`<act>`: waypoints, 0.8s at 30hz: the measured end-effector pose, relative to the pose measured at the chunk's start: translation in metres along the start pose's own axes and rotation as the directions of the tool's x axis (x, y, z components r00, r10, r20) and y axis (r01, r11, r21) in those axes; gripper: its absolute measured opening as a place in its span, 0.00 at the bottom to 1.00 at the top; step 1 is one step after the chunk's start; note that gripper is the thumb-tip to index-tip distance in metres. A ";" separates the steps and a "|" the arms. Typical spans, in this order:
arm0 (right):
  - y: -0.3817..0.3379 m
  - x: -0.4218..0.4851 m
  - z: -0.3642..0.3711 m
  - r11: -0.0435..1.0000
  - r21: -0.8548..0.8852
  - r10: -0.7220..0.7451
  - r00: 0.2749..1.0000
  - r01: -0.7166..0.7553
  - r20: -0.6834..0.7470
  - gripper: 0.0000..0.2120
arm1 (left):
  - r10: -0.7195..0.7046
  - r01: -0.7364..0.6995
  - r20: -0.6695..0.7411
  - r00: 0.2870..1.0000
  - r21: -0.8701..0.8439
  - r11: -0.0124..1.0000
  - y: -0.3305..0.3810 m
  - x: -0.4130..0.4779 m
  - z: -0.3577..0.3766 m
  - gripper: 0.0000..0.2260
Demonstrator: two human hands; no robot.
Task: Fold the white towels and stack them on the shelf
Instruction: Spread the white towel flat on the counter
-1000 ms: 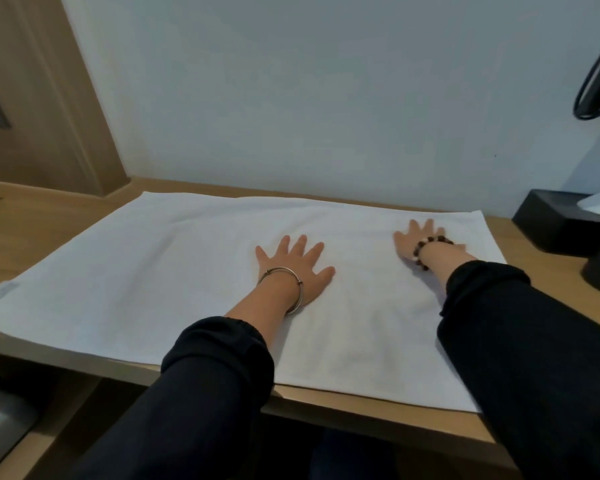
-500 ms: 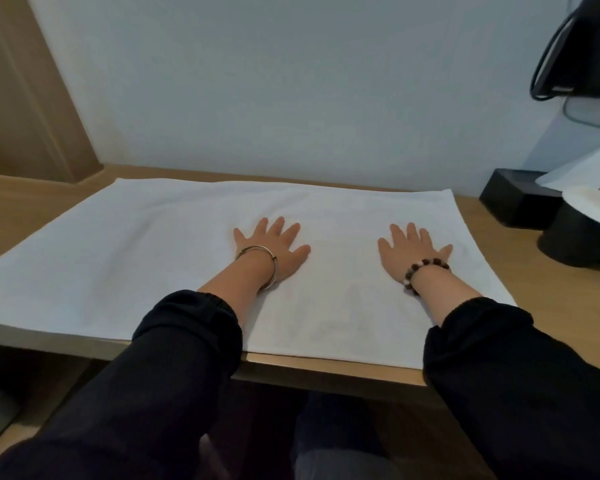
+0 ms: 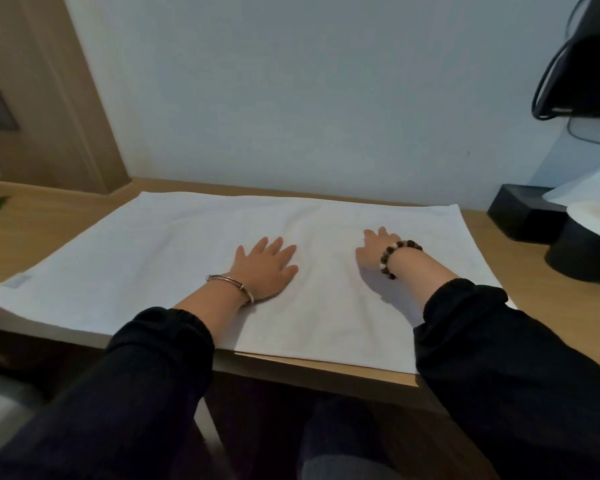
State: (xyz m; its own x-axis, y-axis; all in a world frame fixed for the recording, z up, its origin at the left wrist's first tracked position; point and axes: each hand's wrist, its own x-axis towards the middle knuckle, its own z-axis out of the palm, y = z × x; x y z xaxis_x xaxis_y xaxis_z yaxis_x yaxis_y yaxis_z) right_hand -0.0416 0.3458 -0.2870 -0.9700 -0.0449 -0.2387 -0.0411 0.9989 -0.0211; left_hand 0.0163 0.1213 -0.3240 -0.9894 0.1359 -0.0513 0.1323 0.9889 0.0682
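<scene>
A white towel lies spread in a single flat layer across a pale wooden tabletop, its near edge just overhanging the front lip and its far edge close to the wall. The left hand, fingers spread, presses palm-down near the cloth's middle. The right hand rests on the cloth just beside it, fingers reaching forward and holding nothing, though the wrist hides most of them.

The work appears to be at the smoothing stage, with no fold made and no shelf in view. The next move would likely call for pinching two corners or one edge and carrying it over to meet the opposite side squarely.

The fabric looks thin and matte, a wide rectangle with faint creases and a small sewn label at its near-left corner. A metal bangle circles the left wrist and a string of dark and pale beads the right; both sleeves are black. A black box and a round black container stand at the right.
</scene>
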 end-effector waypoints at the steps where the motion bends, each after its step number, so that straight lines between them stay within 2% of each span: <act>1: -0.015 0.002 -0.002 0.999 0.004 -0.046 0.999 0.046 0.006 0.25 | 0.011 -0.011 0.016 1.000 -0.030 0.999 -0.004 -0.001 -0.004 0.23; 3: -0.046 0.004 -0.005 0.990 -0.003 -0.143 0.990 0.143 0.016 0.24 | -0.028 0.029 0.015 0.999 -0.042 0.999 -0.022 -0.007 -0.013 0.22; 8: -0.124 0.002 0.001 0.954 0.085 -0.287 0.958 0.287 -0.021 0.25 | -0.328 0.329 -0.061 0.943 0.012 0.944 -0.097 -0.040 -0.019 0.23; 11: -0.176 -0.004 0.005 0.923 0.094 -0.367 0.927 0.373 -0.077 0.25 | -0.454 0.455 0.013 0.891 -0.040 0.890 -0.134 -0.061 -0.019 0.24; 14: -0.223 -0.013 0.011 0.896 0.113 -0.418 0.901 0.430 -0.118 0.27 | -0.423 0.424 0.026 0.906 -0.064 0.903 -0.151 -0.075 -0.015 0.25; 17: -0.246 -0.017 0.032 0.898 0.054 -0.433 0.899 0.437 -0.064 0.29 | -0.383 0.382 -0.008 0.924 -0.061 0.922 -0.169 -0.083 -0.008 0.26; 24: -0.246 -0.010 0.046 0.900 -0.001 -0.432 0.893 0.436 -0.124 0.29 | -0.564 0.565 -0.069 0.823 -0.017 0.825 -0.242 -0.107 -0.002 0.27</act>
State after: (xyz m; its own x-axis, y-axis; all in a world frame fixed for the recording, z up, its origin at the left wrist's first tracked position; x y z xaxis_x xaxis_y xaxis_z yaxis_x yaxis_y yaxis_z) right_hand -0.0109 0.1003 -0.3244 -0.8782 -0.4708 -0.0837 -0.4599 0.8795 -0.1220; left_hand 0.0902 -0.1328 -0.3329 -0.8927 -0.4505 -0.0116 -0.4505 0.8917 0.0441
